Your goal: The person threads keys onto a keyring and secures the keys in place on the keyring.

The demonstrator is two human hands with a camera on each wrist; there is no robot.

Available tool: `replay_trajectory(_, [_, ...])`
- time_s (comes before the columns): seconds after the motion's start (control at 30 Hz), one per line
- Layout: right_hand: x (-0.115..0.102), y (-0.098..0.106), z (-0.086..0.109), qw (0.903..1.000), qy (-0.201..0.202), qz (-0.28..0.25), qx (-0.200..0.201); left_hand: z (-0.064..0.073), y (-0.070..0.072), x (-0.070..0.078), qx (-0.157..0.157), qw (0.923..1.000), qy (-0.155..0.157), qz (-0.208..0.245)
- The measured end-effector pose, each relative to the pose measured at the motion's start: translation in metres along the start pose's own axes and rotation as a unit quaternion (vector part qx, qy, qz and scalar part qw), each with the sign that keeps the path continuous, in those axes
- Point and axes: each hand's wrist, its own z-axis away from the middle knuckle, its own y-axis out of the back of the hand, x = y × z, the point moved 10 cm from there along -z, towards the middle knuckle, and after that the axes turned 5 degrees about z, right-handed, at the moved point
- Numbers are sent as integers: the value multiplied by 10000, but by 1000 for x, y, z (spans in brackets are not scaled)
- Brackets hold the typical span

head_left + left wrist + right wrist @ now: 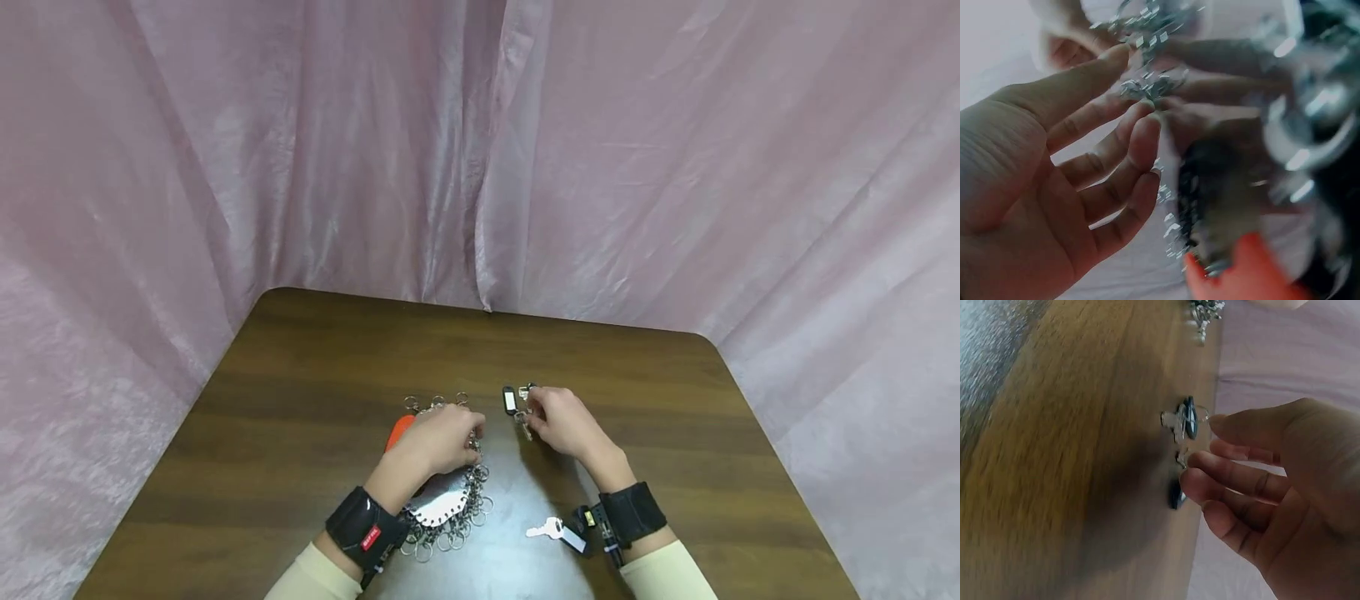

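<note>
A shiny round metal plate [438, 500] with a fringe of small metal rings and clasps lies on the table, an orange piece [401, 430] at its upper left. Reaching across it, my left hand [442, 437] has its thumb and fingertips at the rings [1150, 84] on the plate's right edge. My right hand [562, 421] pinches a thin ring [1203, 415] between thumb and fingers; a key [1172, 420] and a dark-rimmed tag [1190, 419] hang by it. Another dark tag [1175, 494] lies just below those fingers. My left palm covers part of the plate.
A silver key [546, 529] with a black, white-labelled tag [573, 540] lies near my right wrist. The brown wooden table [360, 342] has rounded far corners. Pink curtains [390, 150] hang behind it and on both sides.
</note>
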Motion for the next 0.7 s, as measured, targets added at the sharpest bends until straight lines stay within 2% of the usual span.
replay_trajectory(0.13, [-3, 2, -5, 9999, -19, 101, -25, -4, 0, 5, 292, 9992, -172, -200])
replay_trajectory(0.27, [-5, 5, -9, 9993, 23, 326, 176, -8, 5, 6, 637, 9975, -300, -92])
replay_trajectory(0.53, [-17, -7, -1, 9966, 450, 614, 314, 0, -2, 3, 333, 9992, -8, 243])
replay_trajectory(0.63, [-15, -1, 0, 9963, 473, 422, 585, -1, 2, 4, 420, 9985, 31, 337])
replay_trajectory(0.7, [-10, 6, 1, 9961, 380, 90, 787, -2, 4, 5, 447, 9982, 65, 397])
